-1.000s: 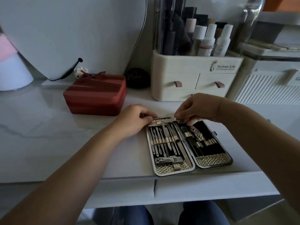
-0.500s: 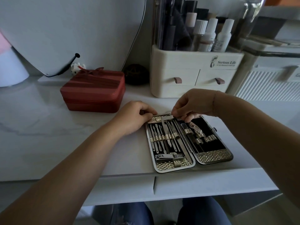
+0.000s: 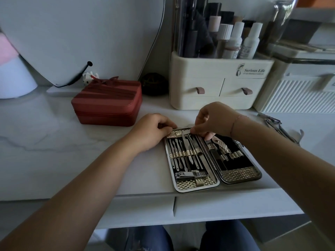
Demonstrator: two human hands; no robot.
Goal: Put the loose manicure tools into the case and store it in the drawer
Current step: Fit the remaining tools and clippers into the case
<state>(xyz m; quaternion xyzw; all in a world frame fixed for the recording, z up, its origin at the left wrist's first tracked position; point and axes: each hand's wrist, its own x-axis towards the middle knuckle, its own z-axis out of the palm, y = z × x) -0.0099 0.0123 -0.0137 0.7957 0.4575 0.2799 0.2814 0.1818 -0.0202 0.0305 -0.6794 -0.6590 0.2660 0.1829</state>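
Observation:
The manicure case (image 3: 241,179) lies open on the white desk near its front edge. Its left half holds several slim steel tools under gold loops and a nail clipper (image 3: 190,175). My left hand (image 3: 154,130) grips the case's top left corner with curled fingers. My right hand (image 3: 213,120) pinches the top end of a flat steel tool (image 3: 184,141) standing in the left half's loops. Loose steel nippers (image 3: 275,125) lie on the desk to the right of the case.
A red zip box (image 3: 108,104) sits behind my left hand. A cream organiser (image 3: 217,82) with two small drawers and bottles stands at the back, a white ribbed box (image 3: 297,95) beside it. Two desk drawer fronts (image 3: 226,207) run under the front edge.
My right hand has shifted slightly left along the case's top edge, still pinching the flat tool. The view has tilted, bringing the loose nippers on the right into sight.

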